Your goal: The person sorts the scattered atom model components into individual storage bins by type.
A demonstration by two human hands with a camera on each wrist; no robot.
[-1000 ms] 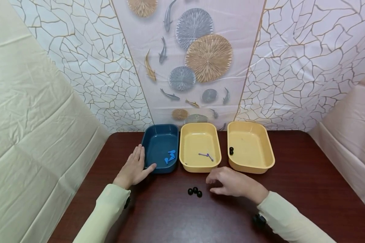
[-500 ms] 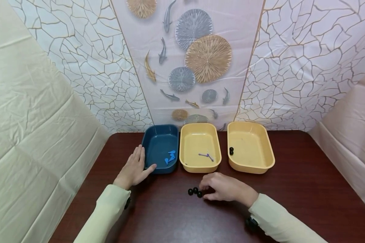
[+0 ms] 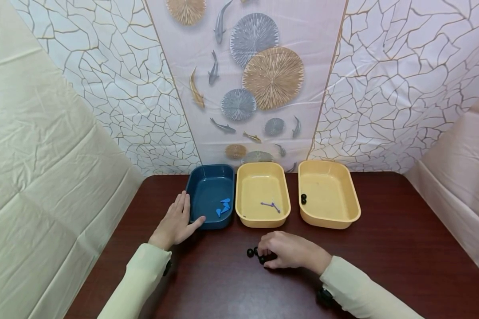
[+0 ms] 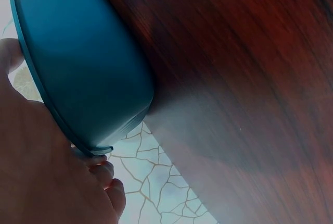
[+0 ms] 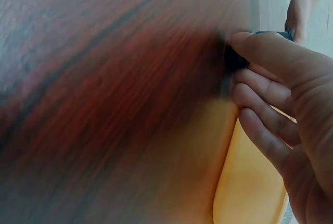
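My right hand is low over the table, thumb and fingers pinching a small black ball. In the right wrist view that dark ball shows between the thumb and the curled fingers. Two more black balls lie just left of it; the leftmost black ball is in plain sight and the other is partly behind the fingertips. My left hand rests with straight fingers along the left rim of a dark blue tray, its thumb at the near corner. Several bright blue drop-shaped pieces lie in this tray.
Right of the blue tray stands a yellow tray with thin purple sticks inside. Farther right, a second yellow tray holds two black balls. A patterned cloth hangs behind the dark red table.
My right hand has moved left and toward the near side, from beside the black balls to one of them, and its fingers have closed around it. The left hand stays on the blue tray.
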